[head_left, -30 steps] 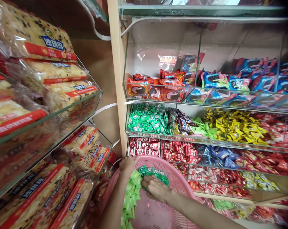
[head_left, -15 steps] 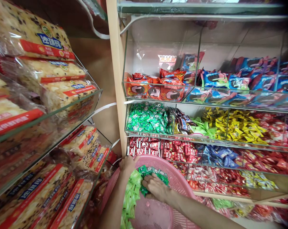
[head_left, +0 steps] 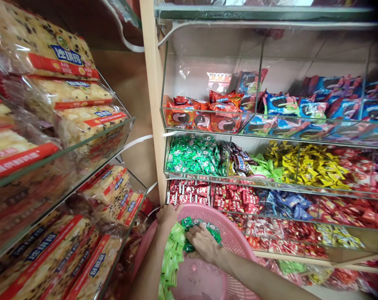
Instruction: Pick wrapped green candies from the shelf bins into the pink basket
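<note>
A pink plastic basket (head_left: pixel 239 233) with a perforated wall sits low in front of me. At its far left rim, my left hand (head_left: pixel 166 216) is closed over the edge. My right hand (head_left: pixel 203 242) reaches into the basket from the right, its fingers curled down over small dark green wrapped candies (head_left: pixel 214 235); the fingertips are hidden among them. Light green packets (head_left: pixel 173 254) form a strip along the basket's left side, partly behind my left forearm. One small pink piece (head_left: pixel 194 268) lies on the bare part of the basket floor.
Glass-fronted shelves rise ahead, with green candies (head_left: pixel 195 154), yellow candies (head_left: pixel 314 166), red-wrapped snacks (head_left: pixel 204 118) and blue packets (head_left: pixel 282 104) in separate compartments. Close on the left, shelves hold clear-wrapped puffed pastry packs (head_left: pixel 82 89). A wooden post (head_left: pixel 154 104) stands between both shelf units.
My right hand has shifted slightly upward and left over the dark green candies. My left hand stays on the rim, and the basket has not visibly moved.
</note>
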